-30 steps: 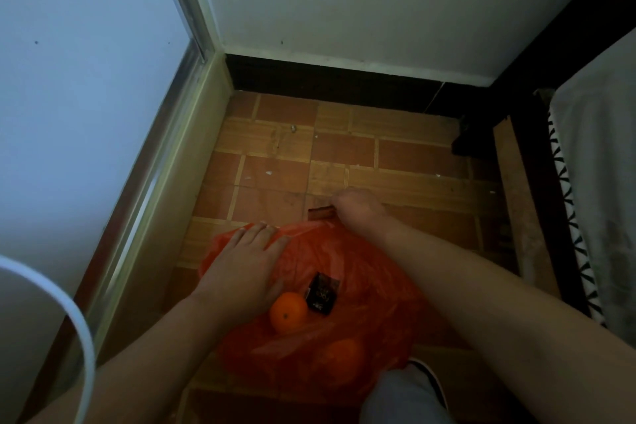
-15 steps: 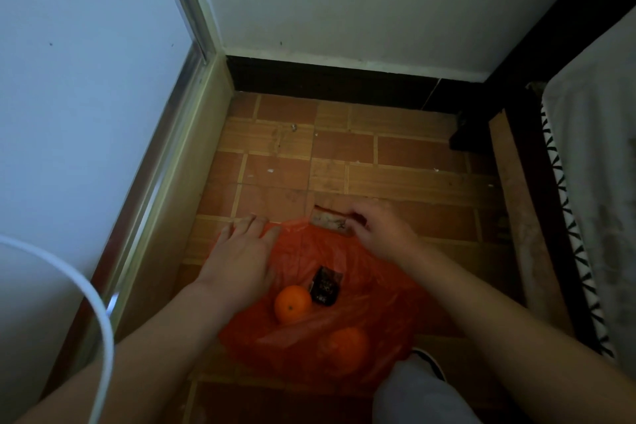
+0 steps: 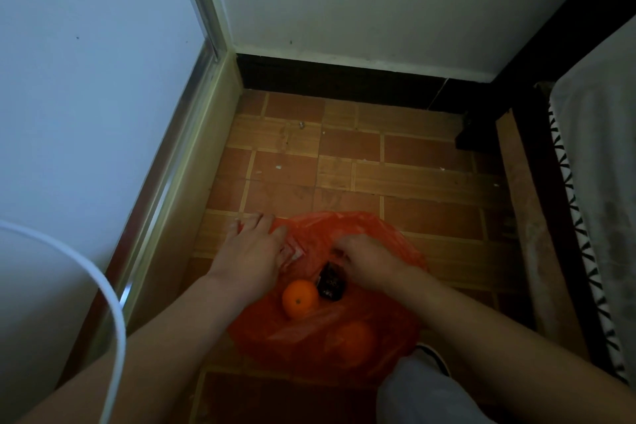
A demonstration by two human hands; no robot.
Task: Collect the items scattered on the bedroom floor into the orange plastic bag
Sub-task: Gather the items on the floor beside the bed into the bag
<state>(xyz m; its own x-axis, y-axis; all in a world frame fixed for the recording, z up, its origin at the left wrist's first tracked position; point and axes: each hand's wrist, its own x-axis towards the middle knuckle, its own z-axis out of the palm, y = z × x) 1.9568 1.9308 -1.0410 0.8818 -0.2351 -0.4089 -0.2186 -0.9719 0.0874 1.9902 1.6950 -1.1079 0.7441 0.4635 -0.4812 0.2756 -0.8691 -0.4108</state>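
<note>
Two hands at the bag mouth, one item going in.

Both hands work over the orange plastic bag (image 3: 361,237), which lies on the tiled floor (image 3: 413,182) near its left edge by the door track. The left hand (image 3: 253,251) lies flat with fingers straight and slightly spread, pressing the bag's left rim down; the right hand (image 3: 370,260) is curled over the opening beside a dark packet (image 3: 331,282), but whether its fingers pinch anything I cannot tell. An orange (image 3: 300,298) sits in the opening, touching the packet; a second orange (image 3: 354,339) shows through the film near the bag's near edge. Judged from this, the mouth should be kept pinned wide by the left hand while the right lets go low inside, so nothing rolls back onto the tiles.
</note>
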